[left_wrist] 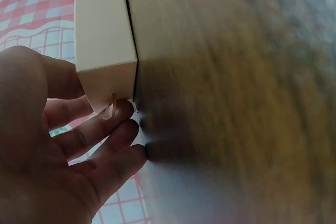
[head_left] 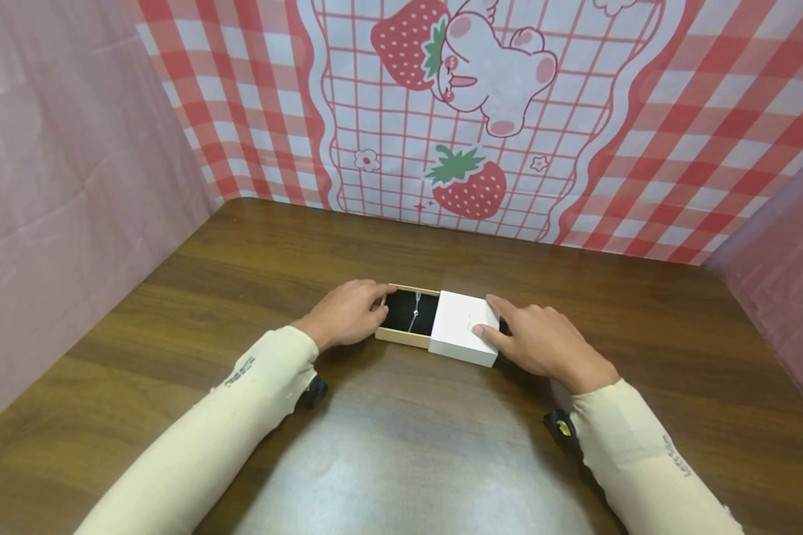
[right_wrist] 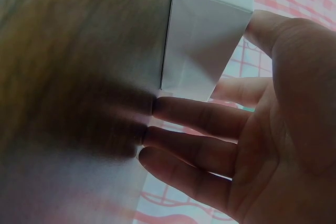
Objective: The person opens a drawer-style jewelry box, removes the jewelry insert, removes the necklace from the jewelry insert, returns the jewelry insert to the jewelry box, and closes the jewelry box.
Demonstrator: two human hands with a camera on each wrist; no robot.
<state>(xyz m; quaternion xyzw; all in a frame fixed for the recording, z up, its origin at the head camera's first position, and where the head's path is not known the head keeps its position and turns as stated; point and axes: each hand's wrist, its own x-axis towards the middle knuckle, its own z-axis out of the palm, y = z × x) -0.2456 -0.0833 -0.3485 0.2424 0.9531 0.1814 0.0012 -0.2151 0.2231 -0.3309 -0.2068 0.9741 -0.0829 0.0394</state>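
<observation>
In the head view a jewellery box lies on the table with its cream drawer (head_left: 403, 338) partly out to the left of its white sleeve (head_left: 456, 316). Across the drawer's black lining runs a thin silver chain (head_left: 415, 313) with a small charm. My left hand (head_left: 348, 313) grips the drawer's outer end, thumb and index finger at its edges; a ribbon tab (left_wrist: 109, 109) shows by the fingers in the left wrist view. My right hand (head_left: 545, 340) holds the sleeve's right end, thumb over the top and index finger at the far corner. Its other fingers reach down to the table.
The brown wooden table (head_left: 294, 253) spreads around the box. A red-and-white checked cloth (head_left: 261, 104) with strawberries hangs behind it, and pink curtains (head_left: 73, 186) stand at both sides. Each wrist carries a small black camera (head_left: 562, 426).
</observation>
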